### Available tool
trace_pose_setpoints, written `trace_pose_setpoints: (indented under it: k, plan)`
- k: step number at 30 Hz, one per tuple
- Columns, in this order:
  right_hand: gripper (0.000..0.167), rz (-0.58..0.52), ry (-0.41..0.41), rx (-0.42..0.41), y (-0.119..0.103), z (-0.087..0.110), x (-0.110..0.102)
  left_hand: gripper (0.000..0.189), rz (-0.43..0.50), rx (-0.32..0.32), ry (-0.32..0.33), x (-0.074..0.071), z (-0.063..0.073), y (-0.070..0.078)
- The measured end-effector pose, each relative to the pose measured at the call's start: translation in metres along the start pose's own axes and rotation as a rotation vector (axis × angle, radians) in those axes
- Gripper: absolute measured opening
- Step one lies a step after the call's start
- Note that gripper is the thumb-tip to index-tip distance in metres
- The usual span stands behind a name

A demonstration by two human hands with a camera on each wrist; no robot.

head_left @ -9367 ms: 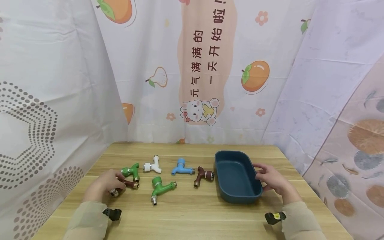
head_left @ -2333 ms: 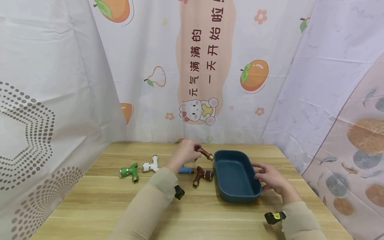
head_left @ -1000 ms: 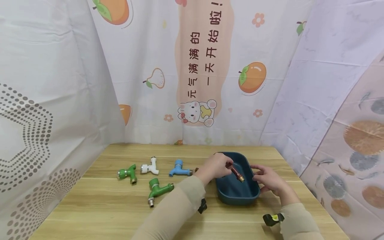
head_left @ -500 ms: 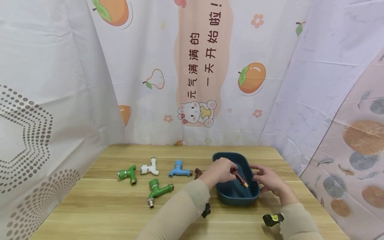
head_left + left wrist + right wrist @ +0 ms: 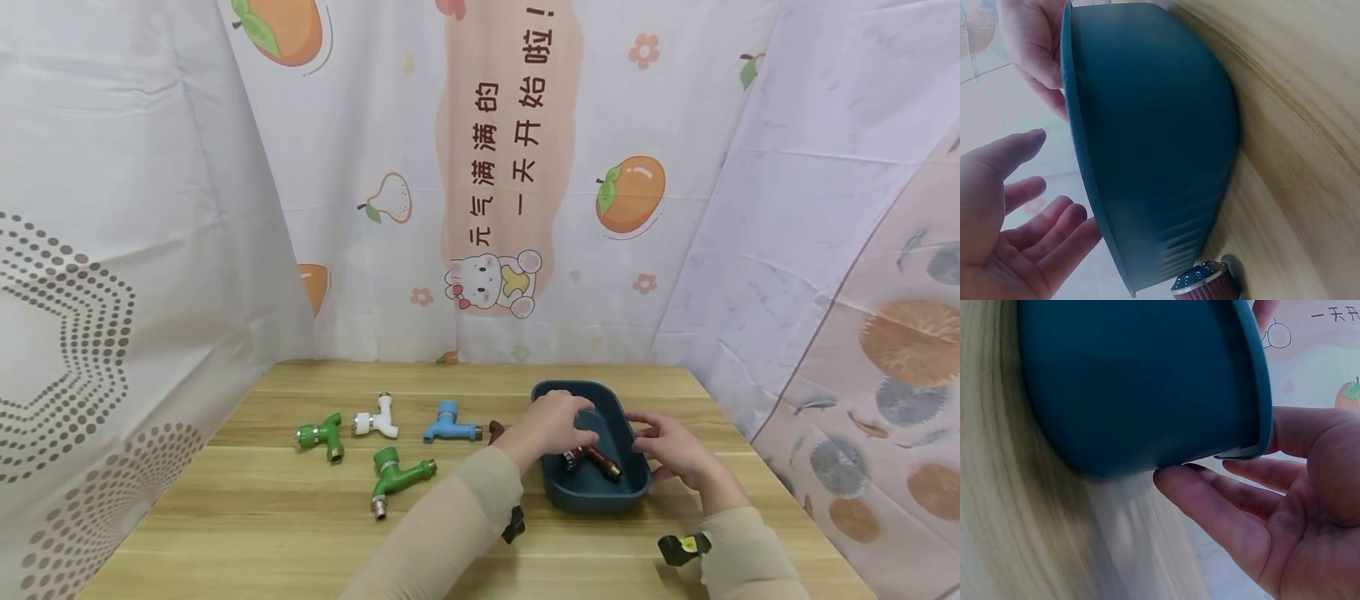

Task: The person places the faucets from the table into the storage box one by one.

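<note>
A dark red tap (image 5: 596, 460) with a brass end lies inside the dark blue plastic tub (image 5: 600, 502). My left hand (image 5: 551, 423) is over the tub's left side, fingers spread and apart from that tap. In the left wrist view its fingers (image 5: 1054, 240) hold nothing, close to the tub's rim. At the tub's right side, my right hand (image 5: 678, 454) holds the rim, with one digit over the edge and other fingers (image 5: 1210, 509) against the outer wall. A second dark red tap (image 5: 497, 430) is mostly hidden behind my left wrist; its ribbed knob (image 5: 1207, 284) shows beside the tub.
On the wooden table (image 5: 300, 533) left of the tub lie a blue tap (image 5: 450, 423), a white tap (image 5: 377, 419), a small green tap (image 5: 321, 437) and a larger green tap (image 5: 397, 477). Printed curtains (image 5: 375, 283) hang round the back and sides.
My left hand took the dark red tap from the table's left side, carried it right and let go of it in the tub. My right hand has stayed at the tub.
</note>
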State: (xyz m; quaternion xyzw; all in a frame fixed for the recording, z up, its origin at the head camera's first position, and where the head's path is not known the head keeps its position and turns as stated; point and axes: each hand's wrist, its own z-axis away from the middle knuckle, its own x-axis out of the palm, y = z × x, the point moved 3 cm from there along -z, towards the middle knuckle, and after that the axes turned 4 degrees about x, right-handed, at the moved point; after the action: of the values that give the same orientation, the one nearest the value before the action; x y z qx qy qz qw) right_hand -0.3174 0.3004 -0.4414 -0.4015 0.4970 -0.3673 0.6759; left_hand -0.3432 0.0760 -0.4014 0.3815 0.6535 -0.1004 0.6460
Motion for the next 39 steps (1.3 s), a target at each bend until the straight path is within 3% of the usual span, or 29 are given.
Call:
trace_pose_setpoints:
  k: [14,26,39]
  plan:
    - [0.062,-0.002,0.002,0.014,0.0,0.002,0.002,0.051,0.0,0.015,-0.004,-0.005,0.007,0.003]
    - [0.061,-0.004,0.007,0.004,-0.004,0.003,0.0,0.05,0.027,0.087,0.08,-0.034,0.016,-0.003]
    - [0.064,-0.014,0.001,0.008,-0.002,0.003,0.002,0.051,-0.03,0.101,0.132,-0.056,0.032,-0.007]
